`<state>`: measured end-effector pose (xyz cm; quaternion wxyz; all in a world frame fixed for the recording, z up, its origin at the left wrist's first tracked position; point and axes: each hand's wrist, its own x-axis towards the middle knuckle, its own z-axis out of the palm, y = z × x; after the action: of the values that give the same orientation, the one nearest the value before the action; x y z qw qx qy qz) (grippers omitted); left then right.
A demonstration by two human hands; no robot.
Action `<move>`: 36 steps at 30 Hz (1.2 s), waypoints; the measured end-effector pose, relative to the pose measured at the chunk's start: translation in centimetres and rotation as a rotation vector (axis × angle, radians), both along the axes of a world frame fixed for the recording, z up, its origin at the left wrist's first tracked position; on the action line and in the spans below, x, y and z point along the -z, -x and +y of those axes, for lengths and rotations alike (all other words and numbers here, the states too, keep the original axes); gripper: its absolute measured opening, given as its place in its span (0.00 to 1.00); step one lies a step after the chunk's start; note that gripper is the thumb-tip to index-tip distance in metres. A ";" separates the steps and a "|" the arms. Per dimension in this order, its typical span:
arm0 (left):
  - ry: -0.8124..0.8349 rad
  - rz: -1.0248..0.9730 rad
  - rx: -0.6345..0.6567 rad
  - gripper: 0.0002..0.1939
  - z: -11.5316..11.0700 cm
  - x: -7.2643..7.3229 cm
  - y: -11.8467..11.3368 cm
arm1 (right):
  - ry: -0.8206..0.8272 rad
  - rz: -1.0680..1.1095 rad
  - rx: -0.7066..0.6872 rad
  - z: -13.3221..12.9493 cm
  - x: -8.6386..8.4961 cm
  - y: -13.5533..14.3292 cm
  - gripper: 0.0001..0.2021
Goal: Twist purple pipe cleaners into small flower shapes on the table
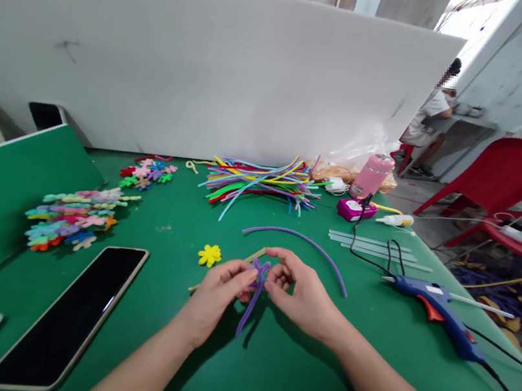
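A purple pipe cleaner (248, 314), bent into small loops at its upper end, is held above the green table between my two hands. My left hand (213, 294) pinches the looped part from the left, and the straight tail hangs down below. On the right, my right hand (303, 296) has its thumb and curled fingers at the same loops; its exact contact is partly hidden. Behind the hands lies an olive-coloured strip (256, 255), mostly covered. A yellow flower (209, 255) rests just left of my fingers. Beyond them curves a loose purple pipe cleaner (307, 238).
Pipe cleaners (263, 183) of several colours are heaped at the back. Fuzzy flowers (74, 216) and a phone (71, 314) lie left. To the right are glue sticks (375, 246), a blue glue gun (445, 308) with trailing cords, and a pink bottle (372, 175). A person (430, 119) sits beyond.
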<state>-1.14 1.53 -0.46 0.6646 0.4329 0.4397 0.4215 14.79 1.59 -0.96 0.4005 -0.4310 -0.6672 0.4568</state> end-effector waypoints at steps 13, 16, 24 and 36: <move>-0.026 0.099 -0.039 0.08 -0.4 0.3 -0.6 | -0.066 -0.014 0.031 -0.3 0.1 0.3 0.21; -0.030 0.090 0.007 0.07 -0.4 0.2 -0.5 | -0.069 0.011 0.073 -0.1 -0.3 0.1 0.20; -0.021 0.107 0.139 0.10 -0.7 0.1 -0.4 | 0.043 0.078 -0.005 0.1 -0.5 -0.2 0.23; -0.026 0.143 0.028 0.12 -1.2 -0.2 -1.2 | 0.214 0.323 0.057 -0.4 -0.4 1.0 0.17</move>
<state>0.07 0.33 -0.23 0.6315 0.4767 0.4743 0.3859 13.80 1.18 -0.53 0.4670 -0.4110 -0.5295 0.5767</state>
